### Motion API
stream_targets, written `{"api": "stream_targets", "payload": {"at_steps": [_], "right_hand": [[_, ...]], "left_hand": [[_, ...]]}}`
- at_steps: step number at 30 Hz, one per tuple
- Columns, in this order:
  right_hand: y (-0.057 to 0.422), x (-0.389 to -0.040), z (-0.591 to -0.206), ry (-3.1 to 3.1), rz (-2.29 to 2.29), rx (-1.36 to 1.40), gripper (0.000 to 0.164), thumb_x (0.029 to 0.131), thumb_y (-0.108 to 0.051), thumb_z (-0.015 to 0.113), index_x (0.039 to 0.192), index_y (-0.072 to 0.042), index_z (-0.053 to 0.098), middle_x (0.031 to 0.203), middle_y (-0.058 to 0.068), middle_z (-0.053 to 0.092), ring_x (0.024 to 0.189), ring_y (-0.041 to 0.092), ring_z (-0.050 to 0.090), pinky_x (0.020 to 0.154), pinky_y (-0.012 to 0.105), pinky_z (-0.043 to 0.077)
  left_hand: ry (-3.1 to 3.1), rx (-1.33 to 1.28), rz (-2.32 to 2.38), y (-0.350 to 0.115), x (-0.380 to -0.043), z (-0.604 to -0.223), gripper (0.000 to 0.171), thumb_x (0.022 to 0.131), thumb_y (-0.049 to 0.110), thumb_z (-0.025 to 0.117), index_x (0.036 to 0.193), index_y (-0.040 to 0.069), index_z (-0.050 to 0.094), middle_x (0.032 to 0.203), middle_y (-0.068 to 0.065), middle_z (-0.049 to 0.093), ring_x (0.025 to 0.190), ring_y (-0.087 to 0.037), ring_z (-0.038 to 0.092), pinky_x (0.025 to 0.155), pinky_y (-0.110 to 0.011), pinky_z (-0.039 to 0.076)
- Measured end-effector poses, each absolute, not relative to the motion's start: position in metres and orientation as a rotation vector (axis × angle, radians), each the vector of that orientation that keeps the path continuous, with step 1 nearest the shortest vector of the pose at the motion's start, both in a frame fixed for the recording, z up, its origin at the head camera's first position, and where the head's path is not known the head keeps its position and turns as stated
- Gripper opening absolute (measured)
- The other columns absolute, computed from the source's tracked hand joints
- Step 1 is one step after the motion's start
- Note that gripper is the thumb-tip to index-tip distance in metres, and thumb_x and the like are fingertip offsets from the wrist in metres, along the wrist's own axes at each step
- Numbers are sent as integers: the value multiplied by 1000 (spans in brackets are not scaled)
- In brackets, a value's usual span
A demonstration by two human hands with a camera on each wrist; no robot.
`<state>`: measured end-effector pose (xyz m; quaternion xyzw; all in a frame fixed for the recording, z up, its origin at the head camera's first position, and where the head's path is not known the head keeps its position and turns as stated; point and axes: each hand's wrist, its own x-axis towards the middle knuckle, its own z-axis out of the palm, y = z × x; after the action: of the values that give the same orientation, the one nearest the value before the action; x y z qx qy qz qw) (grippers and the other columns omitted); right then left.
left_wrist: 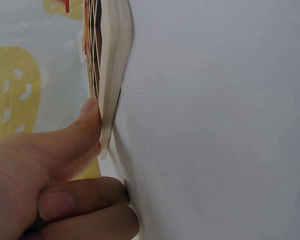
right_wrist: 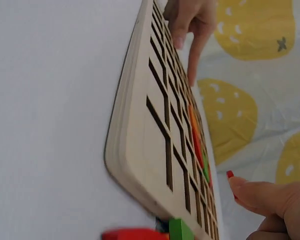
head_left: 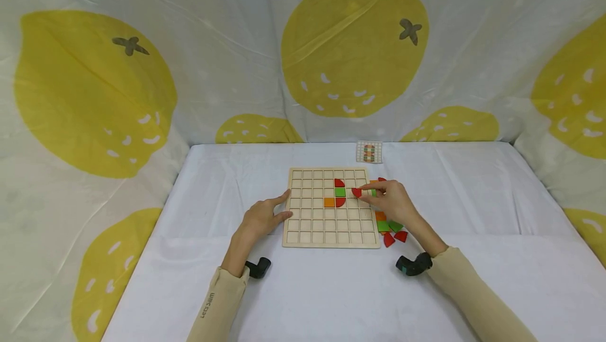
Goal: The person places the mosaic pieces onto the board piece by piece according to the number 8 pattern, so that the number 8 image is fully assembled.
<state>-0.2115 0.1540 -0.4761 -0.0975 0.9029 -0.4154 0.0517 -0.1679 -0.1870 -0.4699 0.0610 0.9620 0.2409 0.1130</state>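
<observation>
Over the right part of a wooden grid board [head_left: 305,226], my right hand [head_left: 390,202] pinches a red quarter-round tile [head_left: 356,192] between thumb and fingertips. In the right wrist view this tile [right_wrist: 230,174] shows edge-on at the fingertips. My left hand [head_left: 260,218] touches the board's left edge with thumb and index finger spread apart; its other fingers are bent in the left wrist view. Set in the grid are a red tile [head_left: 339,183], a green square [head_left: 340,192], another red tile [head_left: 340,202] and an orange square [head_left: 329,202].
Loose tiles lie along the board's right side, including green ones [head_left: 382,226] and red ones [head_left: 389,240], partly under my right hand. A pattern card [head_left: 369,151] lies behind the board on the white cloth [head_left: 331,294]. A lemon-print curtain [head_left: 227,68] stands behind.
</observation>
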Motion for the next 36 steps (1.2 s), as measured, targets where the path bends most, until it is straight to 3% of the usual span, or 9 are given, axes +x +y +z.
{"api": "stream_targets", "payload": {"at_steps": [14, 36], "right_hand": [[103, -210, -479, 2637, -1281, -433, 28, 87, -23, 85, 112, -11, 82, 55, -4, 31, 51, 12, 28, 51, 23, 22], [73, -213, -488, 2675, -1203, -504, 27, 86, -23, 86, 111, -14, 82, 56, -3, 41, 55, 14, 40, 54, 24, 28]], "left_hand": [[2820, 174, 700, -188, -168, -469, 65, 101, 37, 67, 159, 24, 41, 151, -20, 55, 136, -40, 57, 100, -53, 53], [2823, 157, 684, -187, -169, -471, 66, 100, 40, 68, 159, 27, 41, 150, -19, 57, 131, -37, 61, 95, -52, 54]]}}
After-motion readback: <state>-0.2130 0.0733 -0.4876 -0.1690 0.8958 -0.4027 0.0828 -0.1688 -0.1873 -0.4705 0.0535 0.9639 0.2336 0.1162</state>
